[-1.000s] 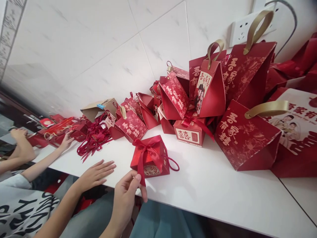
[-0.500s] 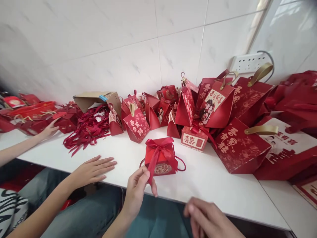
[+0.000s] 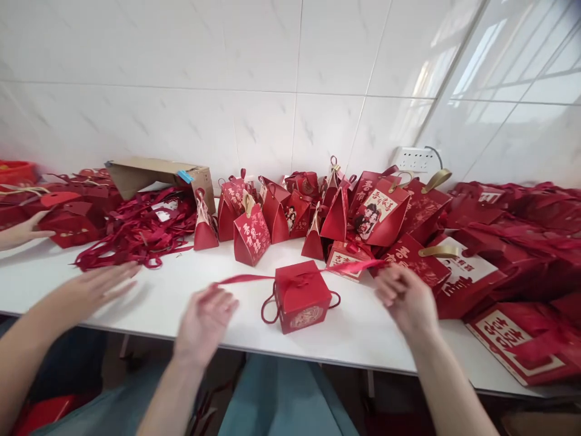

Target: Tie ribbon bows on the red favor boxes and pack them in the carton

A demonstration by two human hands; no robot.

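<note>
A small red gift box (image 3: pixel 303 297) with dark red cord handles stands on the white table, near its front edge. From its top a red ribbon (image 3: pixel 247 278) stretches out to both sides. My left hand (image 3: pixel 207 321) is closed round the left end of the ribbon. On the other side my right hand (image 3: pixel 405 297) grips the right end, slightly blurred. The bow is undone, and the middle of the ribbon lies flat on the lid.
Several red gift boxes (image 3: pixel 252 235) stand along the tiled wall, with more piled at the right. Loose ribbons (image 3: pixel 136 227) lie before a cardboard box (image 3: pixel 158 168). At the left, another person's hand (image 3: pixel 86 290) is over the table, with a further hand (image 3: pixel 25 232) at red boxes.
The bow has come loose, and its ribbon is now drawn out sideways. My hands have moved apart, the right one now holding a ribbon end. The view has shifted.
</note>
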